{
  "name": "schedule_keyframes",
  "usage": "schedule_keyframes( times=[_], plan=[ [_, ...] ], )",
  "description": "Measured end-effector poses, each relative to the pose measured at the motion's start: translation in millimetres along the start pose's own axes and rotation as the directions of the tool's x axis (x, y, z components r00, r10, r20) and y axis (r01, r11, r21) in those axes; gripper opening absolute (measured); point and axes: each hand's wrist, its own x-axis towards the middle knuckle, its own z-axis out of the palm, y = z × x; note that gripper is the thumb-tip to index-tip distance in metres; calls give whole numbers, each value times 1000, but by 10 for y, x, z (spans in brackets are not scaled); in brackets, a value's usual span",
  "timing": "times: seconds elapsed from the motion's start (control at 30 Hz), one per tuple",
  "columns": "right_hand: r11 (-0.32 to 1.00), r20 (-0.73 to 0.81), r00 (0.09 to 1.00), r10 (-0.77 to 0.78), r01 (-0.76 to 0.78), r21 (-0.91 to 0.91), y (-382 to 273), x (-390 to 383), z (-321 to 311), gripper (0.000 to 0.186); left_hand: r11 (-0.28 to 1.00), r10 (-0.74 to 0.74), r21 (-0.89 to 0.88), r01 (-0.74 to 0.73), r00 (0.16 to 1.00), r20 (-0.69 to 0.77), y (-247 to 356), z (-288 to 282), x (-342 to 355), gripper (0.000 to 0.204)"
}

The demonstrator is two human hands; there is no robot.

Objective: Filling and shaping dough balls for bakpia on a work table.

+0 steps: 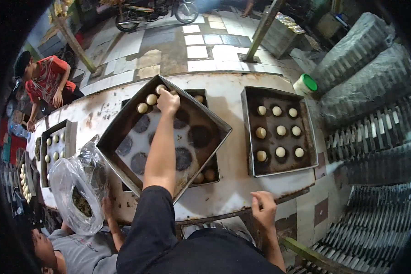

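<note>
My left hand point(169, 101) reaches over a square metal tray point(110, 164) set at an angle. Its fingers are closed on a pale round dough ball point(160, 88) at the tray's far corner. Two more dough balls sit beside it, one point(151, 99) close to the hand and one point(142, 108) further left. Dark round marks cover the tray's bottom. My right hand point(264, 210) is off the table's near edge, its fingers curled with nothing visible in them. To the right, a second tray point(283, 174) holds dough balls in rows.
Beneath the angled tray lies another tray point(206, 98) with dough balls. A person in grey point(84, 251) is beside a clear plastic bag point(84, 214) at left; a person in red point(50, 82) stands farther off. A green-lidded tub point(306, 84) and stacked metal trays point(379, 228) are at right.
</note>
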Motion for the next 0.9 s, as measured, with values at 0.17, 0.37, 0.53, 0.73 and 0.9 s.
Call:
schedule_keyframes(
  times=[0.17,0.37,0.53,0.73,0.9],
  plan=[
    [998,118,992,-48,44,38,16,-257,58,16,145,142,-895,423,886,442,-187,-533,-647,31],
    [995,87,995,-55,48,87,109,-254,-155,13,192,469,-930,315,802,369,-102,-1038,-2490,36],
    [968,61,985,-164,149,201,288,-404,-359,14,359,424,-710,606,572,702,-247,-1064,-4012,43],
    [894,70,948,-311,267,360,443,-750,-524,15,418,309,-687,595,618,723,-492,-841,-5045,36],
    [724,-128,812,-570,569,390,491,-1020,-515,15,416,185,-705,574,706,684,-564,-757,-5769,30]
  ],
)
